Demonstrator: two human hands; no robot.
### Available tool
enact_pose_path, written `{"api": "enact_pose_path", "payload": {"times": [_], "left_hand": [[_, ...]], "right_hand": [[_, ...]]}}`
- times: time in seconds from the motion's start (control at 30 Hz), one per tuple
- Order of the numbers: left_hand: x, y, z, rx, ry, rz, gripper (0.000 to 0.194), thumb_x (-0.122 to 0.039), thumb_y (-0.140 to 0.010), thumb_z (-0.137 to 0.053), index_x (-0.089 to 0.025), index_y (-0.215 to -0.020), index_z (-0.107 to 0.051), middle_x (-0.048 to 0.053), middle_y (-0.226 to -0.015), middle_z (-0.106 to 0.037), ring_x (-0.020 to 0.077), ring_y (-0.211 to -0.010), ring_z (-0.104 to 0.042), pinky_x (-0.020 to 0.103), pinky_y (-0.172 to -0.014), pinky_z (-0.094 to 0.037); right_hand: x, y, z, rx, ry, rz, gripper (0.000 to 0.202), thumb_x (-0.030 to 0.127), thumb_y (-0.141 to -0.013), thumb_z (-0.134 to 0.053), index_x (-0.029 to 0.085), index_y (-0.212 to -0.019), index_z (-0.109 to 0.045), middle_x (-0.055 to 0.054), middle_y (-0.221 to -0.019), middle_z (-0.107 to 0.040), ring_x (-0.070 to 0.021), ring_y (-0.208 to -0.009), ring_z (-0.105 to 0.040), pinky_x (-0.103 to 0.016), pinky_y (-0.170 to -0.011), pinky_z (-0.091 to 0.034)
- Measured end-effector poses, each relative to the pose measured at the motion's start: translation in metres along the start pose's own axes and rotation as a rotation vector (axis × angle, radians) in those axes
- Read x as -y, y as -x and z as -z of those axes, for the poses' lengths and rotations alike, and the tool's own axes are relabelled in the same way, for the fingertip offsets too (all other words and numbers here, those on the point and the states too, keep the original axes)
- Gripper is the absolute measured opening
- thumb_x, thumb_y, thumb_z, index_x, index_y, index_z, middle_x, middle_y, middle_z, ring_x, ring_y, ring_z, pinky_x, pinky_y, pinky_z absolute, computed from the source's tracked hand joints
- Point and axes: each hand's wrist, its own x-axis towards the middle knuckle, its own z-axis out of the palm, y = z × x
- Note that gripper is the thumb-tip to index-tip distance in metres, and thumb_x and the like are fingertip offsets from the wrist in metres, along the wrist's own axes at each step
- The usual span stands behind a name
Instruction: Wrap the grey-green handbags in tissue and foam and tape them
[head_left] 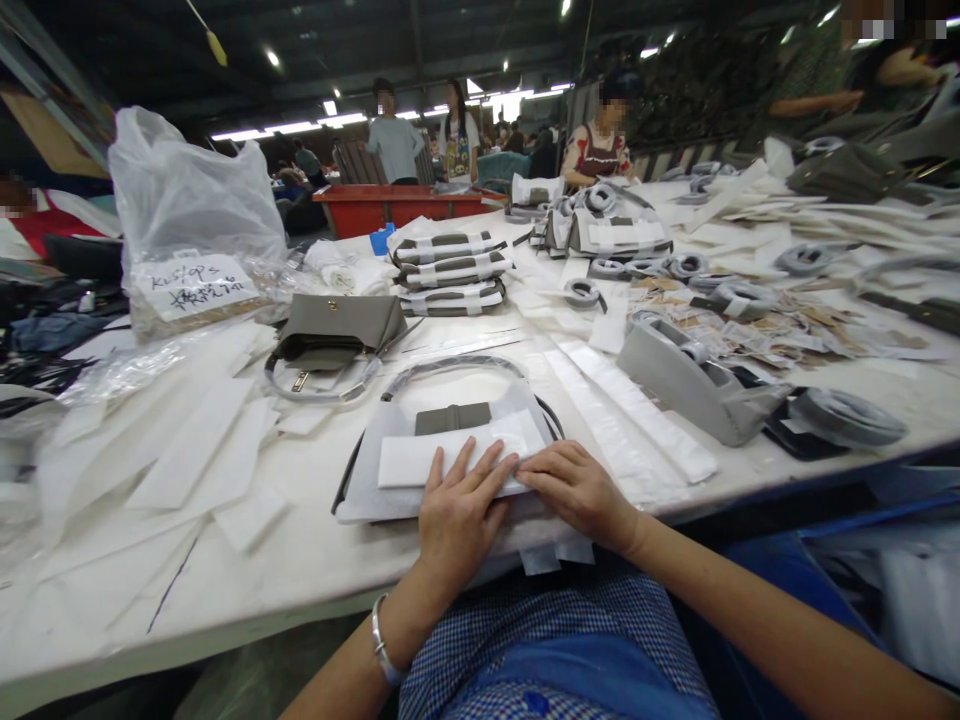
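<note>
In a dim hall [315, 50], the pale bench [300, 570] bore, at near centre, a translucent-wrapped trapezoid bag [453, 418]; the left hand [459, 510] spread over its white strip [401, 462], the right hand [581, 490] touching alongside, grip unclear.

A left hand [459, 510] lies spread on a white pad [412, 462] across a grey bag [452, 418] at a crowded worktable [259, 575], as the right hand [576, 490] curls its fingers at the pad's right end, fingertips meeting. A second bag [345, 322] sits beyond, to the left, near a stack of wrapped bags [450, 272]. A tape dispenser [671, 380] stands to the right; white sheets [199, 455] litter the left. Behind, people [395, 152] stand near a red bin [375, 210].
</note>
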Motion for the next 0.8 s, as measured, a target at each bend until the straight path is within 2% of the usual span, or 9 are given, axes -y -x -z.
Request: {"api": "enact_pose_path", "payload": {"times": [0.1,0.2,0.3,0.4,0.47,0.57,0.67,0.73,0.8], "left_hand": [[-0.001,0.000,-0.003,-0.027,0.019,0.000,0.048,-0.028,-0.090,-0.063,-0.035,-0.137,-0.053,-0.002,-0.139,-0.058,0.0300,-0.135,-0.049,0.062,-0.116,-0.024],[-0.001,0.001,-0.005,-0.055,0.005,-0.020,0.045,-0.024,-0.092,-0.061,-0.034,-0.136,-0.055,0.000,-0.137,-0.060,0.0289,-0.133,-0.051,0.060,-0.118,-0.022],[0.000,0.003,-0.006,-0.057,-0.016,-0.033,0.045,-0.025,-0.093,-0.060,-0.032,-0.137,-0.054,0.001,-0.137,-0.060,0.0289,-0.133,-0.050,0.060,-0.118,-0.023],[0.000,0.004,-0.007,-0.050,-0.027,-0.036,0.048,-0.021,-0.092,-0.060,-0.032,-0.138,-0.053,0.001,-0.138,-0.059,0.0285,-0.134,-0.050,0.060,-0.117,-0.025],[0.000,0.005,-0.007,-0.051,-0.025,-0.033,0.049,-0.020,-0.091,-0.061,-0.033,-0.139,-0.053,0.001,-0.137,-0.059,0.0281,-0.134,-0.050,0.060,-0.117,-0.026],[0.000,0.004,-0.006,-0.039,-0.012,-0.025,0.050,-0.019,-0.092,-0.060,-0.033,-0.139,-0.052,0.001,-0.138,-0.059,0.0277,-0.135,-0.049,0.060,-0.117,-0.026],[0.001,0.004,-0.006,-0.030,-0.002,-0.022,0.051,-0.018,-0.092,-0.059,-0.033,-0.140,-0.052,0.000,-0.139,-0.058,0.0278,-0.135,-0.048,0.060,-0.118,-0.025],[0.002,0.004,-0.006,-0.032,0.002,-0.025,0.051,-0.018,-0.092,-0.059,-0.032,-0.140,-0.051,0.000,-0.139,-0.057,0.0280,-0.135,-0.048,0.059,-0.118,-0.024],[0.002,0.004,-0.006,-0.040,0.004,-0.031,0.051,-0.018,-0.092,-0.059,-0.032,-0.140,-0.051,0.000,-0.140,-0.057,0.0282,-0.135,-0.049,0.059,-0.119,-0.024]], "right_hand": [[0.001,-0.001,0.000,-0.020,0.031,0.013,0.020,0.015,-0.095,-0.057,0.020,-0.112,-0.067,-0.007,-0.099,-0.073,-0.0211,-0.091,-0.063,-0.038,-0.080,-0.050],[0.008,0.007,0.006,0.012,0.047,0.026,0.030,0.010,-0.096,-0.053,0.017,-0.124,-0.062,-0.009,-0.114,-0.071,-0.0220,-0.109,-0.063,-0.040,-0.093,-0.050],[0.016,0.030,0.019,0.120,0.068,0.091,0.042,0.011,-0.096,-0.053,0.016,-0.137,-0.054,-0.011,-0.136,-0.061,-0.0248,-0.132,-0.050,-0.049,-0.112,-0.039],[0.013,0.055,0.038,0.290,0.045,0.150,0.046,0.026,-0.097,-0.056,0.015,-0.141,-0.050,-0.011,-0.140,-0.058,-0.0257,-0.136,-0.046,-0.049,-0.115,-0.038],[0.005,0.065,0.053,0.331,0.075,0.094,0.045,0.030,-0.098,-0.055,0.014,-0.140,-0.052,-0.012,-0.136,-0.061,-0.0245,-0.132,-0.052,-0.046,-0.114,-0.040],[-0.001,0.067,0.070,0.216,0.243,-0.103,0.039,0.022,-0.096,-0.059,0.017,-0.134,-0.058,-0.011,-0.132,-0.065,-0.0265,-0.131,-0.053,-0.050,-0.119,-0.033],[0.010,0.062,0.063,0.258,0.243,-0.028,0.041,0.020,-0.094,-0.062,0.018,-0.136,-0.057,-0.009,-0.138,-0.060,-0.0267,-0.136,-0.046,-0.053,-0.121,-0.026],[0.023,0.058,0.044,0.331,0.148,0.090,0.044,0.021,-0.096,-0.059,0.015,-0.139,-0.053,-0.010,-0.140,-0.058,-0.0254,-0.137,-0.046,-0.051,-0.118,-0.034],[0.030,0.054,0.023,0.329,0.077,0.131,0.042,0.018,-0.098,-0.055,0.011,-0.139,-0.052,-0.013,-0.137,-0.060,-0.0252,-0.134,-0.049,-0.049,-0.113,-0.042]]}}
